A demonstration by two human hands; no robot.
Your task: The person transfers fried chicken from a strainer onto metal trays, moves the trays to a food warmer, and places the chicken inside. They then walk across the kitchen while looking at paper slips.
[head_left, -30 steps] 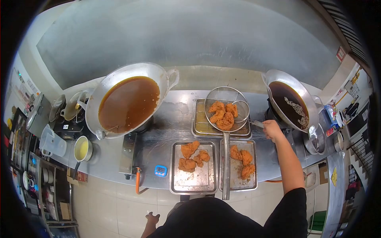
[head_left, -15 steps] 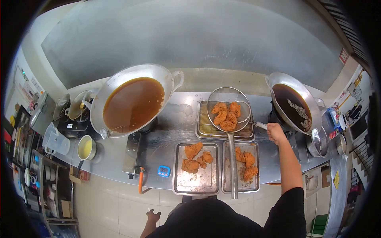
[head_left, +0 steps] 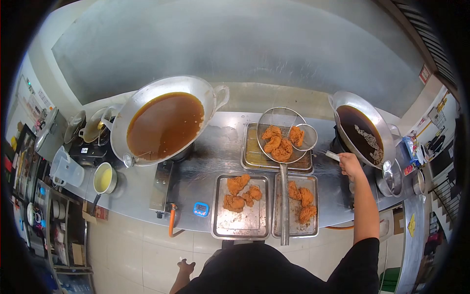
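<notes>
In my right hand (head_left: 350,166) is the pale handle of a small skimmer (head_left: 309,138), my fingers closed round it. Its round mesh head sits over the right side of a large wire strainer (head_left: 289,116), with a piece of fried chicken (head_left: 296,136) at its left part. More fried chicken (head_left: 280,151) lies in the large strainer, which rests over a wire rack (head_left: 252,152), its long handle (head_left: 285,210) reaching down across the right tray. Low over the floor, my left hand (head_left: 185,268) hangs with thumb and fingers apart; a tiny whitish spot shows by its fingertips.
Two metal trays, left (head_left: 240,220) and right (head_left: 306,229), carry several chicken pieces. Big woks of brown oil stand left (head_left: 166,127) and right (head_left: 360,127). A blue timer (head_left: 200,209), a saucepan (head_left: 105,180) and a plastic jug (head_left: 68,169) are on the left counter.
My right hand has moved slightly right and down with the skimmer. Its head has shifted right within the large strainer, and one chicken piece now lies apart from the others.
</notes>
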